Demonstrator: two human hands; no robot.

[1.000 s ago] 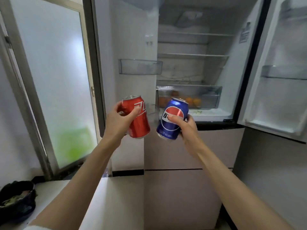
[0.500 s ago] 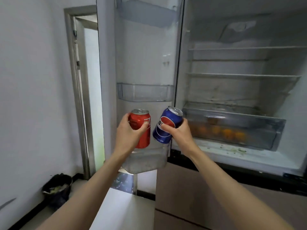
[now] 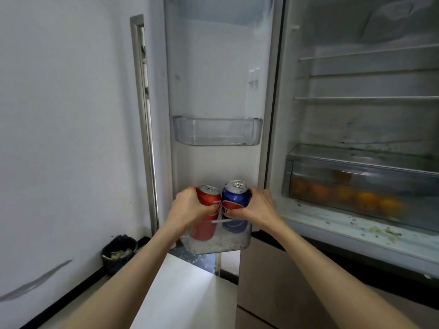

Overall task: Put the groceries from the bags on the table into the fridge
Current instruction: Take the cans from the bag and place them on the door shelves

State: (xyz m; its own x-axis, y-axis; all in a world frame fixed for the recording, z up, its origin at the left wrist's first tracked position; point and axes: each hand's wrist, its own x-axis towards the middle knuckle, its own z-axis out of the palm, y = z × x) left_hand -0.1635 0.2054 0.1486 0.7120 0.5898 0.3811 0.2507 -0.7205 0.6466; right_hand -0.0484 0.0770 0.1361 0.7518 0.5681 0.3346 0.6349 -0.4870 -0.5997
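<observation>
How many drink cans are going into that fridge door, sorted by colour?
Red can, in the left hand: 1
Blue can, in the right hand: 1
Total: 2 cans, both upright and side by side in the lower door bin.

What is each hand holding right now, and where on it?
Left hand grips the red can around its side; right hand grips the blue can likewise.
</observation>
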